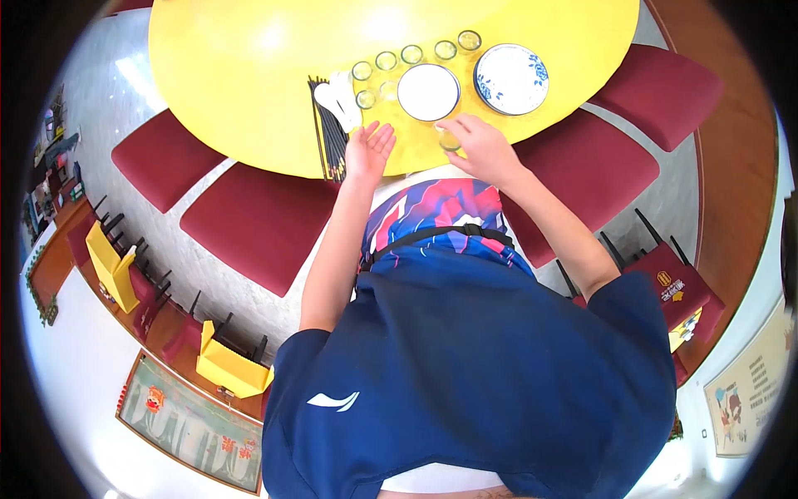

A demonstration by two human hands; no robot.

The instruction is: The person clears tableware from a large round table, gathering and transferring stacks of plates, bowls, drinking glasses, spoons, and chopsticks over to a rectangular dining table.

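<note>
On the yellow table, my right hand has its fingers around a small clear glass, just below a stack of white plates. My left hand is palm up with its fingers apart and nothing in it, beside a bundle of black chopsticks and some white spoons. Several more glasses stand in a row above the plates, and another glass stands above my left hand. Farther right lies a stack of blue-patterned plates.
Dark red chairs line the near edge of the round table on the left, with more red chairs on the right. Smaller yellow tables stand farther off at the lower left.
</note>
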